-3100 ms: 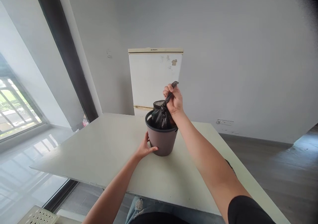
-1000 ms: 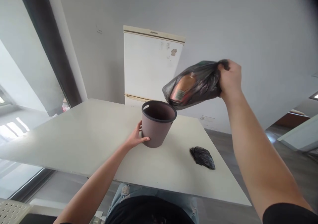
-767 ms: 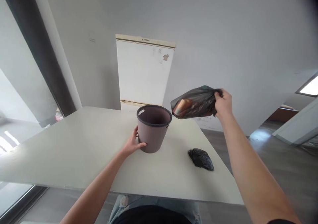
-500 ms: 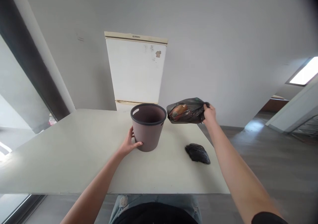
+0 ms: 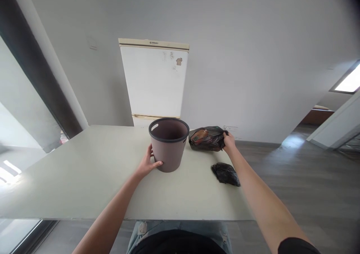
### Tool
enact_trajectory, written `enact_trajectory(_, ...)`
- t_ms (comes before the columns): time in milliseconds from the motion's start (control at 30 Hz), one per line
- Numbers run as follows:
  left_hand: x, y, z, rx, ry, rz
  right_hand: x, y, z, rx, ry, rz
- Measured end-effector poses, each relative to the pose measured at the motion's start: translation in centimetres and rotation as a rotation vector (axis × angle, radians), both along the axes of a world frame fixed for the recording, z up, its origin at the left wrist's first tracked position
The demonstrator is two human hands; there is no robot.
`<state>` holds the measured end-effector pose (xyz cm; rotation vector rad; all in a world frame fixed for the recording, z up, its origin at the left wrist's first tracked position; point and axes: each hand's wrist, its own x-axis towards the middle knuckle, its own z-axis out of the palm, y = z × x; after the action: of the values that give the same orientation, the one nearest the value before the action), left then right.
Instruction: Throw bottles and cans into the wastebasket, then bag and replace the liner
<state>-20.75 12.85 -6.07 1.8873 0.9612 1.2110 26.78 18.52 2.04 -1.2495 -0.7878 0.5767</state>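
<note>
A mauve trash can (image 5: pixel 170 154) with a dark rim and cut-out handles stands upright on the white table (image 5: pixel 92 175). My left hand (image 5: pixel 148 163) curls around its lower left side, thumb in front. To the right of the can, my right hand (image 5: pixel 228 140) pinches the gathered neck of a filled black garbage bag (image 5: pixel 206 138), which lies on its side; whether it rests on the table I cannot tell. Orange and red contents show through the thin plastic. Nearer to me lies a crumpled black plastic bag (image 5: pixel 225 173), touched by neither hand.
Behind the table stands a white refrigerator (image 5: pixel 154 81) against the grey wall (image 5: pixel 242 59). The table's front edge (image 5: pixel 191 220) is close to my body, and its right side ends near my right forearm. Grey floor (image 5: pixel 284 179) stretches to the right.
My right hand has lowered the filled garbage bag toward the table and moved slightly left. My left hand keeps its place on the trash can.
</note>
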Motion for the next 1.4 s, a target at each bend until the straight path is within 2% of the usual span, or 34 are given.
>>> enact_trajectory(233,0.0,-0.3,0.5,-0.021,0.006,-0.001,0.6,-0.9,-1.2,-0.165,0.059,0.078)
enact_trajectory(467,0.0,-0.1,0.2,-0.019,0.002,-0.002,1.9,-2.4,-1.5,-0.345,0.075,0.256)
enact_trajectory(700,0.0,-0.1,0.3,-0.020,0.001,0.000,3.4,-4.2,-1.9,-0.363,0.047,0.268)
enact_trajectory(833,-0.1,-0.2,0.4,-0.018,0.003,-0.004,3.8,-5.2,-2.3,-0.373,-0.009,0.217)
enact_trajectory(933,-0.1,-0.2,0.4,-0.019,0.005,-0.004,4.2,-6.6,-3.1,-0.402,-0.096,0.076)
enact_trajectory(1067,0.1,0.0,0.2,-0.015,-0.015,0.000,4.7,-10.3,-4.5,-0.427,-0.279,-0.096)
enact_trajectory(1133,0.2,0.2,0.0,-0.016,-0.023,-0.005,4.4,-12.6,-4.9,-0.448,-0.380,-0.030)
enact_trajectory(1267,0.1,0.6,-0.5,-0.006,-0.047,-0.028,2.9,-17.1,-5.6,-0.429,-0.743,0.259)
enact_trajectory(1333,0.1,0.8,-0.5,0.016,-0.050,-0.039,2.1,-18.7,-6.0,-0.407,-0.891,0.312)
enact_trajectory(1400,0.0,0.7,-0.3,0.069,-0.038,-0.037,1.4,-19.6,-6.4,-0.400,-0.930,0.348)
